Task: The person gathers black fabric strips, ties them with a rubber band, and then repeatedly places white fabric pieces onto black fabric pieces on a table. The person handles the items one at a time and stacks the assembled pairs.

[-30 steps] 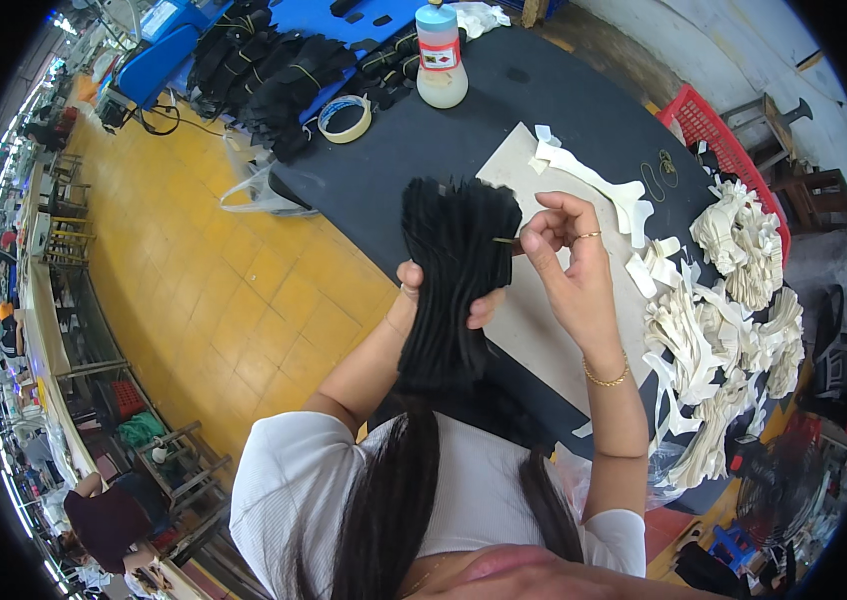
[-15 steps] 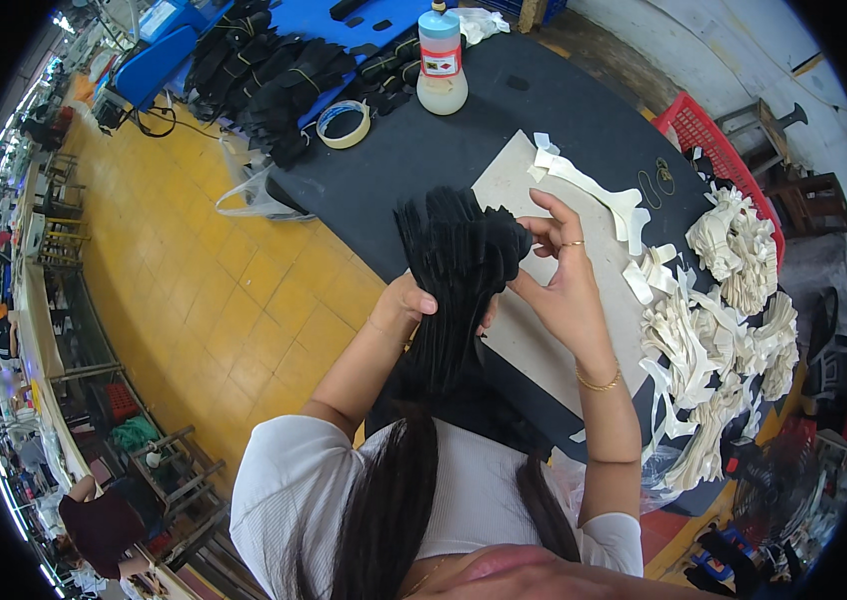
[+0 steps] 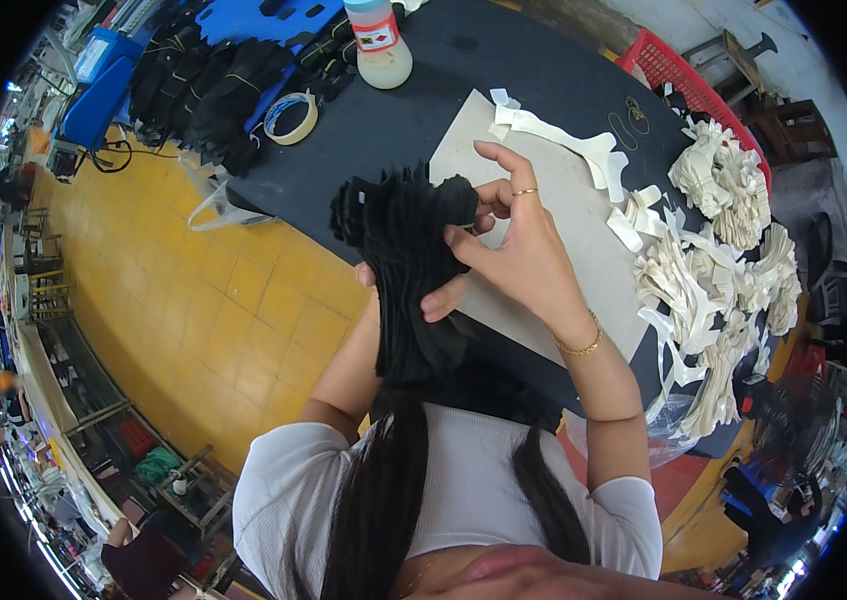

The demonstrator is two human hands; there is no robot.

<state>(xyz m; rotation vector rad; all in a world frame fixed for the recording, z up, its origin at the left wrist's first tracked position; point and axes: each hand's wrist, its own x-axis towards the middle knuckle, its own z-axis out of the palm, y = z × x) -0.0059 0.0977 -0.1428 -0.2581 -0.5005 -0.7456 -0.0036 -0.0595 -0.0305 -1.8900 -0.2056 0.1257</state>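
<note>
A thick stack of black cut pieces (image 3: pixel 406 270) stands upright over the near edge of a black table (image 3: pixel 504 60). My left hand (image 3: pixel 376 296) grips the stack from behind and is mostly hidden by it. My right hand (image 3: pixel 512 244) holds the stack's right side, thumb pressed on its front and fingers at its top corner. A thin band is between those fingers, hard to make out.
A grey board (image 3: pixel 564 240) lies under my hands. White cut strips (image 3: pixel 714 250) are heaped to the right. A tape roll (image 3: pixel 291 117), a plastic bottle (image 3: pixel 378 42) and bundled black pieces (image 3: pixel 206 85) sit at the table's far end. Yellow tiled floor (image 3: pixel 224 310) lies left.
The black stack has tilted and shifted left, nearer the table edge. My right hand moved from its top edge down onto its right side.
</note>
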